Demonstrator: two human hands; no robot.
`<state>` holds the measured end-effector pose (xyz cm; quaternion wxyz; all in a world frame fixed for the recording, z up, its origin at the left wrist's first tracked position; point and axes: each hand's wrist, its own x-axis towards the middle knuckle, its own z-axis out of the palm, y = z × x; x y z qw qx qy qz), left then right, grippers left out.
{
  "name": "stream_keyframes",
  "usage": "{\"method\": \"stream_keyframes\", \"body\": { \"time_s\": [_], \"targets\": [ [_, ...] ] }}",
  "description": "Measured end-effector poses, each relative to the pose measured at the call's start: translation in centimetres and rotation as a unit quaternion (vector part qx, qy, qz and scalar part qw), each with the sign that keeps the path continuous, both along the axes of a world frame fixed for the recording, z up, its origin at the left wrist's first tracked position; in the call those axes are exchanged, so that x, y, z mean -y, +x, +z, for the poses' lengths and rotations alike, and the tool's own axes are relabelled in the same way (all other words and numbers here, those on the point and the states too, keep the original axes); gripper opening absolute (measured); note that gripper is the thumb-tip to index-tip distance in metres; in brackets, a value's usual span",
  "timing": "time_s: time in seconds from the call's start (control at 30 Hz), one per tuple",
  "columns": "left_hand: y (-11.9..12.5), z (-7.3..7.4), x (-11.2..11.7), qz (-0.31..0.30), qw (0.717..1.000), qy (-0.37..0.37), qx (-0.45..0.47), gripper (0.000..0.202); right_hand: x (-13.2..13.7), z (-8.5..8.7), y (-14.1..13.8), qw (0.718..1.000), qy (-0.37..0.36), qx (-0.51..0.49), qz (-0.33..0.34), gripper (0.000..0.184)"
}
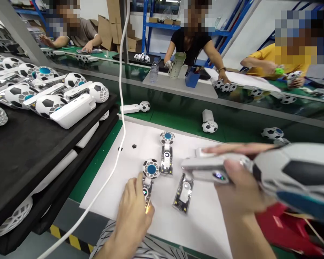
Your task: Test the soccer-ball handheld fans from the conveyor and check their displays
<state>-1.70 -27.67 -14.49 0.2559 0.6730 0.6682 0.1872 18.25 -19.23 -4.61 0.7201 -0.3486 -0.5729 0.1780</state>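
Note:
My left hand [135,210] is closed around the clear handle of a handheld fan [151,169] with a soccer-ball head and blue centre. Its small display is lit, and an orange glow shows by my fingertips. My right hand [245,198] grips a white handheld fan [205,163], raised over the paper and blurred; its large soccer-ball head is at the right, and a display glows on the handle. Between my hands, another fan [166,158] lies on the white paper. Nearer me rests a clear-cased handle [184,194]; whether it has a head cannot be made out.
Black trays [21,144] heaped with similar fans stand at left. A white cable [120,90] hangs across the bench. Small black pentagons [134,146] lie on the paper. Something red [283,226] is at right. More fans [210,124] sit on the green belt; several people work beyond.

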Motion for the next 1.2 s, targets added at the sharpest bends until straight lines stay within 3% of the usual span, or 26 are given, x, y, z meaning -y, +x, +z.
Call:
{"method": "stream_keyframes", "body": {
  "time_s": [0.07,0.1,0.13,0.3,0.4,0.5,0.6,0.73,0.8,0.87,0.93,1.03,1.2],
  "targets": [
    [0.0,0.3,-1.1,0.0,0.999,-0.048,0.011,0.079,-4.1,1.4,2.0,0.997,0.012,0.01,-0.073,0.022],
    [-0.1,0.4,-1.5,0.0,0.998,-0.061,0.023,0.077,-6.3,1.8,3.1,0.994,-0.017,0.007,-0.106,0.024],
    [-0.2,0.3,-1.7,0.001,0.997,-0.062,0.038,0.072,-8.6,2.0,4.2,0.983,-0.109,-0.01,-0.147,0.026],
    [-0.6,0.3,-3.0,0.032,0.99,-0.011,0.138,0.062,-18.3,0.2,8.1,0.929,-0.343,0.08,-0.118,0.021],
    [-0.4,2.5,-5.9,0.057,0.98,0.046,0.184,0.057,-21.0,-1.6,9.5,0.888,-0.417,0.144,-0.133,0.024],
    [0.8,5.9,-11.6,0.036,0.98,0.078,0.179,0.056,-22.0,-2.7,11.2,0.851,-0.453,0.208,-0.168,0.029],
    [4.2,8.0,-19.3,-0.04,0.992,0.029,0.117,0.054,-22.1,-3.0,13.6,0.805,-0.48,0.266,-0.225,0.034],
    [10.9,7.0,-28.8,-0.055,0.996,0.023,0.063,0.05,-20.9,-3.8,16.8,0.727,-0.546,0.309,-0.279,0.04],
    [13.5,5.9,-31.6,-0.053,0.998,0.027,0.014,0.042,-20.0,-4.6,17.8,0.703,-0.574,0.318,-0.274,0.04],
    [14.5,5.1,-33.1,-0.057,0.997,0.044,-0.035,0.042,-19.2,-5.1,18.4,0.696,-0.583,0.323,-0.266,0.039],
    [13.5,4.8,-33.9,-0.06,0.993,0.07,-0.08,0.047,-18.7,-5.0,18.9,0.699,-0.578,0.325,-0.268,0.038],
    [9.3,4.4,-35.1,-0.047,0.985,0.082,-0.147,0.06,-18.6,-3.1,19.6,0.71,-0.558,0.321,-0.286,0.035],
    [2.6,2.7,-36.8,-0.073,0.973,0.006,-0.22,0.057,-19.2,0.7,20.9,0.748,-0.507,0.307,-0.299,0.038]
  ]
}}
